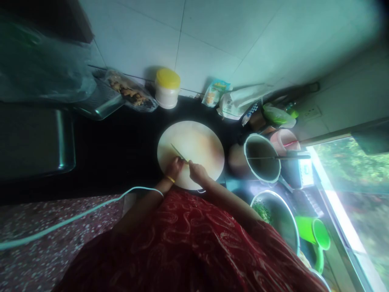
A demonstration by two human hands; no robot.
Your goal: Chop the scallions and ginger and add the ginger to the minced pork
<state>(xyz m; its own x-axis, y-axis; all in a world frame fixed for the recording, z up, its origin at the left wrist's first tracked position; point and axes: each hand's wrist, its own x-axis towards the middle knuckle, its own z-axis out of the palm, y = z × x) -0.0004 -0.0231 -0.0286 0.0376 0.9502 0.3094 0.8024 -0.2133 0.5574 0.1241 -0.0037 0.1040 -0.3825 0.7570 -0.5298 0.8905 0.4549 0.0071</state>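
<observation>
Pale board: round cutting board (194, 142) lies on the dark table (121, 146).
Left hand (174, 168): curled shut, pinning something small and yellowish at the near edge.
Right hand (197, 172): closed around what looks like the knife (178, 153).
Care: I judge fingertips should stay tucked back.

A round board (194, 142) is seen on a dark counter (121, 146). The left hand (174, 168) and right hand (197, 172) are pressed together at its 6 o'clock edge, a knife (178, 153) angled toward 10. A yellow-lidded jar (167, 87) stands at 11 o'clock, a pot (261, 158) at 3
</observation>
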